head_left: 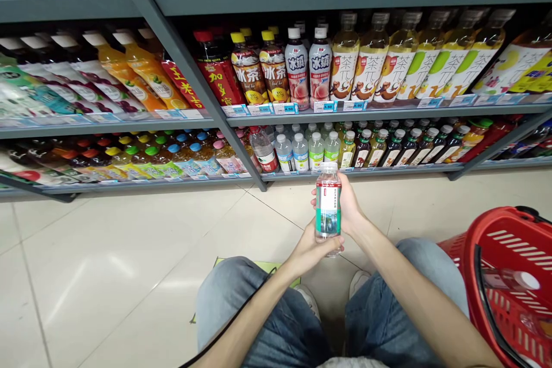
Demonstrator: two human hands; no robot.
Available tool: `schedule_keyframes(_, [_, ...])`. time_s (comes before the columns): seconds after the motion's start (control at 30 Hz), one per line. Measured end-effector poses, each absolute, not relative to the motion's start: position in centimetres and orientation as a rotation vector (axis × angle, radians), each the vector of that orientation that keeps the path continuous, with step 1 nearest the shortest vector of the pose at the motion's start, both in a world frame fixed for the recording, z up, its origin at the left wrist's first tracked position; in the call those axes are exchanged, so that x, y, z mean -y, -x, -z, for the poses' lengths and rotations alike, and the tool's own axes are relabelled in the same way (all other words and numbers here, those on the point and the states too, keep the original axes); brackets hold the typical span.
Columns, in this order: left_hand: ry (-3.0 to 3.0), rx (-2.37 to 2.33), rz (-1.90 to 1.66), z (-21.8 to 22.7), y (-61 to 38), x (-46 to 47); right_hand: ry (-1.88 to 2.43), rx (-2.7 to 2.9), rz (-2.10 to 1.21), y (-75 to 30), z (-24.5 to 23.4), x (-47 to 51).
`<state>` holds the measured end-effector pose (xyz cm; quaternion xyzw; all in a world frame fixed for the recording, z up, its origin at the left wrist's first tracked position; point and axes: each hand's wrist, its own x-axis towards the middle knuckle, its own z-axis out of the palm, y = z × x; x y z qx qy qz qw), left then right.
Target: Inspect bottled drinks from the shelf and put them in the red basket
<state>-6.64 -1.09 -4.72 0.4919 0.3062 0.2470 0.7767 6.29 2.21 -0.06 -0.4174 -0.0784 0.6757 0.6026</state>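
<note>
A small clear water bottle (pixel 328 207) with a white, red and green label stands upright in front of me, held by both hands. My left hand (pixel 309 248) grips its lower part from the left, fingers wrapped under the base. My right hand (pixel 350 207) wraps round its back and right side. My knees in blue jeans show below the hands, over the tiled floor.
Grey shelves (pixel 302 114) full of drink bottles run across the back, with price tags along the edges. The lowest shelf (pixel 302 171) holds small bottles right beyond my hands. A red shopping basket (pixel 513 282) with a bottle inside stands at my right.
</note>
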Motion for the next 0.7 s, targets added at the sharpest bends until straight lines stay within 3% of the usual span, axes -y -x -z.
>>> schedule_keyframes(0.47, [-0.798, -0.372, -0.446, 4.3, 8.1, 0.6, 0.706, 0.088, -1.629, -6.4, -2.1, -1.5])
schedule_keyframes(0.7, [-1.001, -0.624, -0.503, 4.2, 7.1, 1.0, 1.015, 0.165, -1.499, -6.7, -1.2, -2.0])
